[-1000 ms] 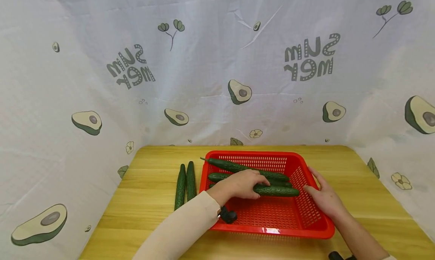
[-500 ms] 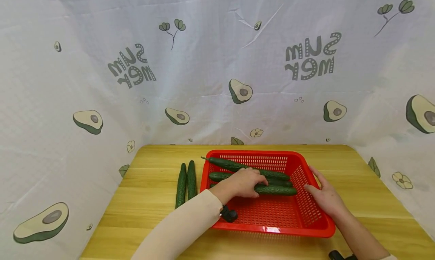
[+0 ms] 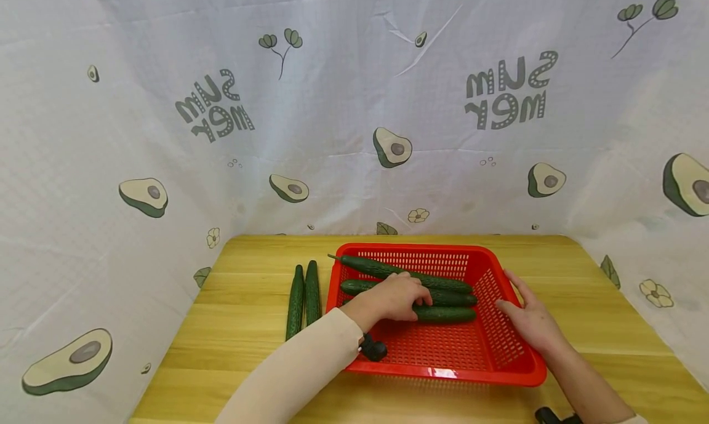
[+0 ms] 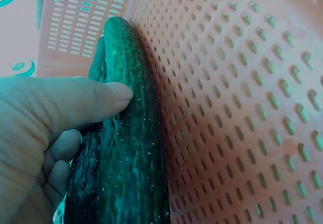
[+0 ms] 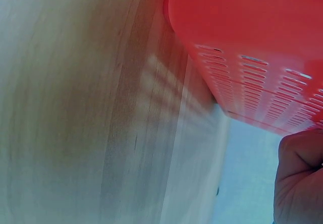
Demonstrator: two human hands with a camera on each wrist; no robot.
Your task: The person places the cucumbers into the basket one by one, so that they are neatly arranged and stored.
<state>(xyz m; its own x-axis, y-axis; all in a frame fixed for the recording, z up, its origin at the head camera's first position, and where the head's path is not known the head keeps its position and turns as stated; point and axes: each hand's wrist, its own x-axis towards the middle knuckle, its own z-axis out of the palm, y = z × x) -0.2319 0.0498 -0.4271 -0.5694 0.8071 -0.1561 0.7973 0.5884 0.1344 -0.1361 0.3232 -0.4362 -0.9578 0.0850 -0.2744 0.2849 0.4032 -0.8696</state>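
Observation:
Inside the red plastic basket, my left hand holds the nearest cucumber, thumb on its near side and fingers curled on the far side. In the left wrist view, the thumb of my left hand presses on this bumpy green cucumber; the fingers are partly hidden behind it. Two more cucumbers lie behind it in the basket: a middle one and a back one with its stem over the left rim. My right hand grips the basket's right rim, thumb inside.
Two cucumbers, one beside another, lie on the wooden table left of the basket. A white cloth printed with avocados hangs behind the table and at its sides.
The cucumber in my left hand has come down and slightly left in the basket, uncovering more of the middle one. My right hand has stayed on the rim.

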